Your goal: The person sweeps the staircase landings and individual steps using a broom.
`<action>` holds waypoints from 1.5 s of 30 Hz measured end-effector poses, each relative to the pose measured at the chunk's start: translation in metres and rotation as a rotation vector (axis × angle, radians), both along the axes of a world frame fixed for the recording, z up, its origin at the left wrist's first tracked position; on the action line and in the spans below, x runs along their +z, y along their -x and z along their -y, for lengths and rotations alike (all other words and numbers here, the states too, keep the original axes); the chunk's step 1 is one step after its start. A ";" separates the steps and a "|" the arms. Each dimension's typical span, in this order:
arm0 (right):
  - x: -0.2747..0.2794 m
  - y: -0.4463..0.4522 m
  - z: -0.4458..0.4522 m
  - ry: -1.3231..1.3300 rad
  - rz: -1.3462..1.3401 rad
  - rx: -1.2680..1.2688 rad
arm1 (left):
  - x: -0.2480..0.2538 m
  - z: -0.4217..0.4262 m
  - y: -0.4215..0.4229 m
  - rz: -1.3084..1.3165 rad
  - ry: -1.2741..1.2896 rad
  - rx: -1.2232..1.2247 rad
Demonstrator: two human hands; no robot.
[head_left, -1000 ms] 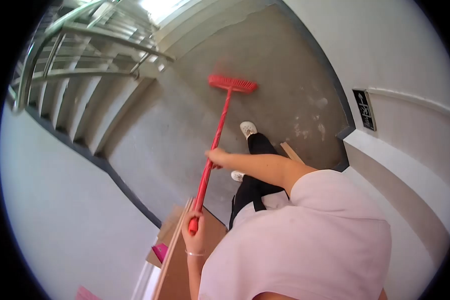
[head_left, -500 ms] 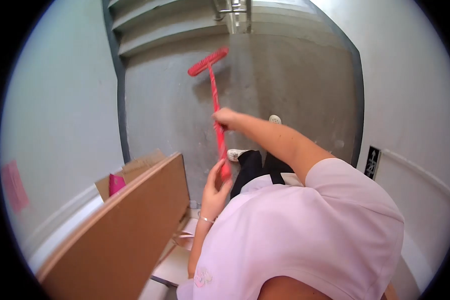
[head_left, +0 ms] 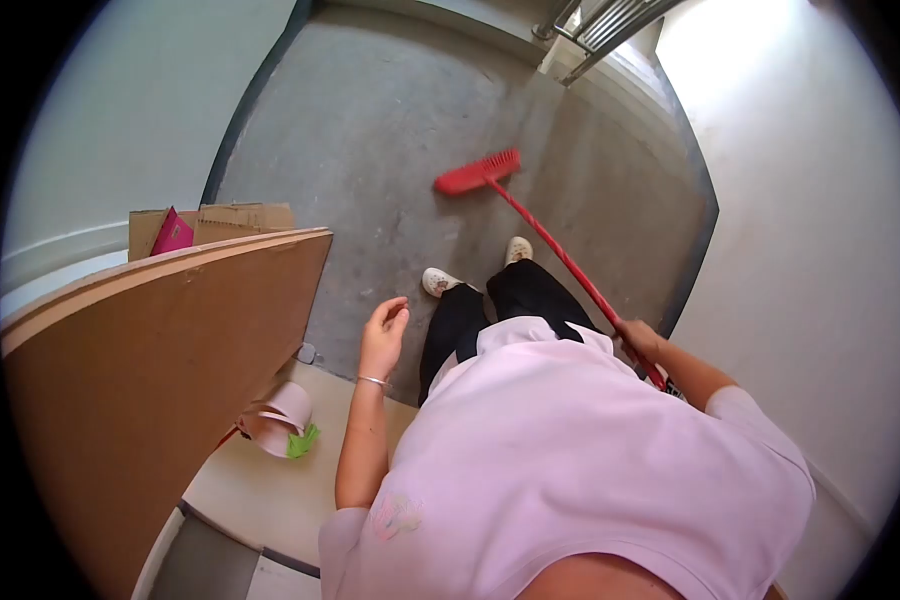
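A red broom (head_left: 480, 174) slants from the lower right up toward the middle of the view, its bristled head just above the grey floor. My right hand (head_left: 642, 342) is closed around the broom's handle at hip height on my right side. Nothing is in my left hand (head_left: 384, 335); its fingers are loosely bent and apart, between the door and my left leg. The handle's top end is partly hidden near my right forearm and shirt.
An open brown door (head_left: 170, 370) stands at the left, with cardboard (head_left: 245, 218) and a pink item (head_left: 173, 232) behind it. A pale pink dustpan-like container (head_left: 278, 415) with something green sits on the tiles. Metal railings (head_left: 610, 30) and a step edge are ahead; a white wall (head_left: 790, 270) rises right.
My left hand has let go of the broom and moved left. My right hand has carried the handle to my right side; the broom head is lower and further right. The view has turned.
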State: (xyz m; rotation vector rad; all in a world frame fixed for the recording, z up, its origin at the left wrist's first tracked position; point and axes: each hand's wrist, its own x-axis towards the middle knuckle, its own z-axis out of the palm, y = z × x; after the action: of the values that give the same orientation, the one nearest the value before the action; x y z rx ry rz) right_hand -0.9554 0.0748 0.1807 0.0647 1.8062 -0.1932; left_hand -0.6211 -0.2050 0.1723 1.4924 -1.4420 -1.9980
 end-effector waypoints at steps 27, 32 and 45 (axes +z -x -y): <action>-0.162 -0.006 0.575 0.344 0.068 0.918 | 0.042 0.092 0.048 0.311 -0.076 0.239; -0.111 0.091 0.372 0.281 -0.222 0.967 | 0.018 0.143 0.066 0.305 -0.122 0.139; 0.030 0.076 0.295 0.111 -0.298 0.508 | 0.162 0.387 0.230 -0.528 0.047 -0.138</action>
State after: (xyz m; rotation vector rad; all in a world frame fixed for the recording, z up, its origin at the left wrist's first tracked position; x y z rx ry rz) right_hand -1.0318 -0.2201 0.2103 -0.5214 2.0399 0.0643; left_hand -0.8515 -0.5916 0.3339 0.7703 -1.3685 -2.1947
